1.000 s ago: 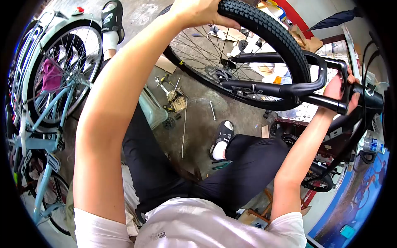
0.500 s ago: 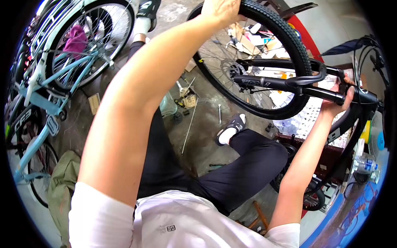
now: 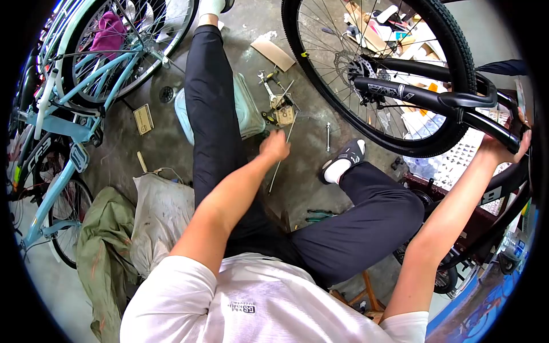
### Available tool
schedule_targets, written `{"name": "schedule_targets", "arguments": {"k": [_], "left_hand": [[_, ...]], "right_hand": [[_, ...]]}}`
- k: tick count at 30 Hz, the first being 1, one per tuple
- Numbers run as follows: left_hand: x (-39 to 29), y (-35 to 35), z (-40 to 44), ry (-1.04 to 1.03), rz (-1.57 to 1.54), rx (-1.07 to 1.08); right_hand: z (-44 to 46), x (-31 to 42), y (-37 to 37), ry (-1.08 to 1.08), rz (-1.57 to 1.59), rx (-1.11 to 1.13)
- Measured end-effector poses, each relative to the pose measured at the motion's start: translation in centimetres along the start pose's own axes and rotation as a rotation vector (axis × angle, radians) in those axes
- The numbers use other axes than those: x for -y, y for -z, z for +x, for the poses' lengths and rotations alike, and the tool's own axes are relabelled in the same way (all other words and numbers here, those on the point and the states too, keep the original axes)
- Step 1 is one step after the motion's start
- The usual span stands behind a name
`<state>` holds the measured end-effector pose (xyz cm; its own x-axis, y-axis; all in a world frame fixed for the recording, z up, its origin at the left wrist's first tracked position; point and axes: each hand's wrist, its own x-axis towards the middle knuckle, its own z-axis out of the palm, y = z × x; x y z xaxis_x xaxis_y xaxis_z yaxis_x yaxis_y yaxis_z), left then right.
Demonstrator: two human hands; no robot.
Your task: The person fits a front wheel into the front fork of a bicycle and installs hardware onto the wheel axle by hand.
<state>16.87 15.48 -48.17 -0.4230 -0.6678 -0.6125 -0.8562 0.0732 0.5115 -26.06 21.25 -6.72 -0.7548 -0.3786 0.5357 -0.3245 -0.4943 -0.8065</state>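
Observation:
My right hand point(image 3: 508, 150) is closed around the upper end of a black bicycle suspension fork point(image 3: 420, 94), near its crown. Within the fork sits a front wheel with a knobbly black tyre point(image 3: 462, 51) and a disc brake rotor point(image 3: 347, 70), raised above the floor. My left hand point(image 3: 276, 146) is away from the wheel, over the floor in front of my body. Its fingers are mostly hidden under the back of the hand. Close to it are a thin rod point(image 3: 290, 130) and loose tools beside a small cardboard box point(image 3: 284, 116).
A light-blue bicycle point(image 3: 68, 137) stands at the left. A clear bluish plastic stool point(image 3: 246, 106) is beside my outstretched leg. A metal wrench point(image 3: 328, 137) and green-handled pliers point(image 3: 320, 215) lie on the floor. Green cloth point(image 3: 106, 251) and a grey sack point(image 3: 163, 220) lie at lower left.
My left hand has left the top of the tyre and come down toward my body. The wheel and fork have shifted right in view, with my right hand still on the fork.

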Motion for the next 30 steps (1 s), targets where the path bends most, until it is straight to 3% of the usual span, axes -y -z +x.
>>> {"name": "schedule_targets", "arguments": {"k": [2,5,6,9,10,12,13,15,20,22,28,30], "left_hand": [[1.4,-2.2,-0.6,0.007,0.092,0.195],[2.3,-2.8,-0.5,0.041,0.157,0.239],[2.6,-3.0,0.0,0.045,0.152,0.245],[2.8,-3.0,2.5,-0.009,0.067,-0.1],[2.8,-3.1,3.6,-0.005,0.064,-0.092],[3.2,-3.7,5.6,-0.312,0.205,-0.309],[3.1,-3.7,6.3,-0.311,0.204,-0.297],[2.1,-3.4,6.9,-0.598,0.318,-0.462],[-0.5,-4.7,8.5,-0.327,0.194,-0.379],[-1.2,-5.2,9.7,-0.069,0.136,-0.373],[0.7,-7.2,12.0,-0.156,0.245,-0.372],[0.6,-6.6,11.1,-0.102,-0.003,-0.365]], "right_hand": [[1.3,-0.4,1.3,0.045,-0.014,0.027],[3.1,-0.8,2.9,0.006,0.055,0.04],[3.3,-0.9,3.4,0.113,-0.018,0.085],[5.1,-0.7,4.3,0.19,0.059,0.043],[4.5,-0.5,3.4,0.195,0.084,0.058],[3.1,-0.1,1.2,0.197,0.125,0.097],[2.7,-0.1,0.5,0.191,0.114,0.106],[0.0,-0.4,-2.3,0.212,0.212,0.191],[-0.1,-0.5,-3.1,0.178,0.165,0.157],[-0.2,-0.6,-3.4,0.17,0.152,0.152],[-0.6,-0.4,-3.8,0.164,0.161,0.149],[-0.9,-0.2,-3.8,0.162,0.16,0.135]]}}
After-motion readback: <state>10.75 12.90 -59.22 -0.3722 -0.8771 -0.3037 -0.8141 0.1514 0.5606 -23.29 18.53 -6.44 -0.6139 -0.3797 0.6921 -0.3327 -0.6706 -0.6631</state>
